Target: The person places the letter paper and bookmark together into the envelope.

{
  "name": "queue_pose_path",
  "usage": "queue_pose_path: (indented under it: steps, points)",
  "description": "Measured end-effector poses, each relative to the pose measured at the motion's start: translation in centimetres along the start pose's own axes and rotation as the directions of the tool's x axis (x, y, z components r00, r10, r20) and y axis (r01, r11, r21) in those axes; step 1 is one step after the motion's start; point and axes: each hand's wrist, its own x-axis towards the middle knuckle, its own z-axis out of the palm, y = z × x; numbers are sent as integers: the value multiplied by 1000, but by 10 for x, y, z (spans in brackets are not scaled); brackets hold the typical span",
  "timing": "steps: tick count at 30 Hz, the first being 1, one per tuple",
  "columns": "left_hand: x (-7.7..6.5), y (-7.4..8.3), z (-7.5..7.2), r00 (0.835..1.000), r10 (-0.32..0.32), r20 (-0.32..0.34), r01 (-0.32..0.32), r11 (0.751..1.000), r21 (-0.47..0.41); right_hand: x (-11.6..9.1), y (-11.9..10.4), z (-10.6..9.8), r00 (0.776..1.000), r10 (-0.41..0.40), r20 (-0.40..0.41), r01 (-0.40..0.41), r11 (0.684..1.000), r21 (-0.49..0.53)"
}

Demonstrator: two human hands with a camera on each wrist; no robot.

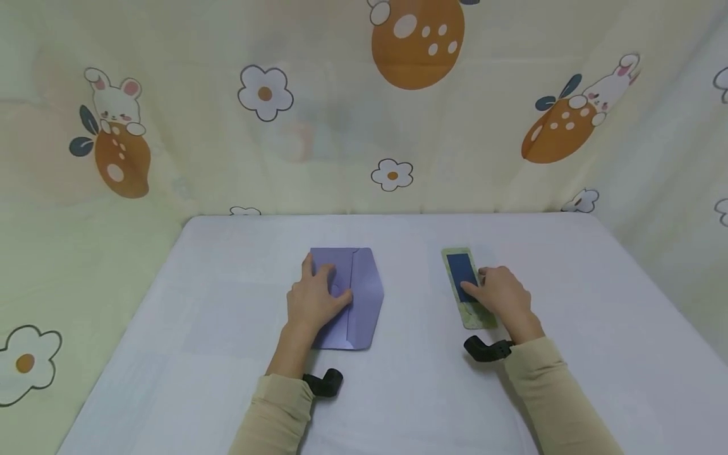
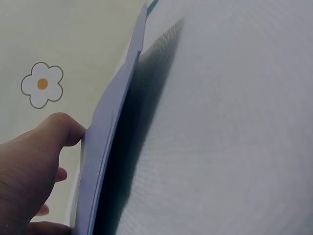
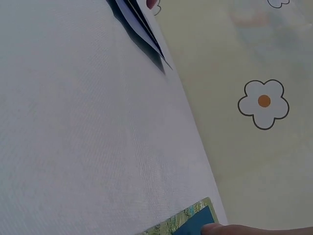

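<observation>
My left hand (image 1: 313, 300) rests on a purple envelope (image 1: 364, 303), fingers spread over its left part. The envelope's flap is folded out to the right. In the left wrist view, the thumb touches the face of the envelope (image 2: 105, 132), whose near edge stands a little off the table with a dark shadow under it. To the right, my right hand (image 1: 503, 297) pinches a long green card with a dark blue panel (image 1: 459, 268) at its right side, thumb on top and fingers at the edge. Only a corner of this card (image 3: 183, 218) shows in the right wrist view.
Both things are on a table with a white cloth (image 1: 409, 392). Behind it hangs a pale yellow curtain (image 1: 330, 139) with flowers and rabbits. Each wrist carries a black camera mount, one at the left (image 1: 325, 383) and one at the right (image 1: 486, 349).
</observation>
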Motion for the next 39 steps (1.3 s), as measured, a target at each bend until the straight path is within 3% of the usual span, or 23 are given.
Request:
queue_pose_path:
  steps: [39]
  points:
    - [-3,1,1,1000,9,-24,-9,1000,21,-7,2,13,999,-11,-50,9,999,-48]
